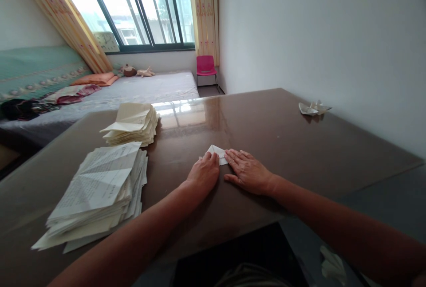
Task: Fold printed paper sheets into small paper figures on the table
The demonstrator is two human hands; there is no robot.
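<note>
A small folded piece of white paper lies on the glossy brown table. My left hand presses on its left side, fingers curled down against it. Beside it, my right hand lies flat with fingers stretched out, its fingertips on the paper's right edge. Only a pointed corner of the paper shows between the hands.
Two stacks of printed paper sheets sit at left: a near one and a farther one. Folded paper shapes rest near the wall at far right. A bed, a pink chair and a window lie beyond.
</note>
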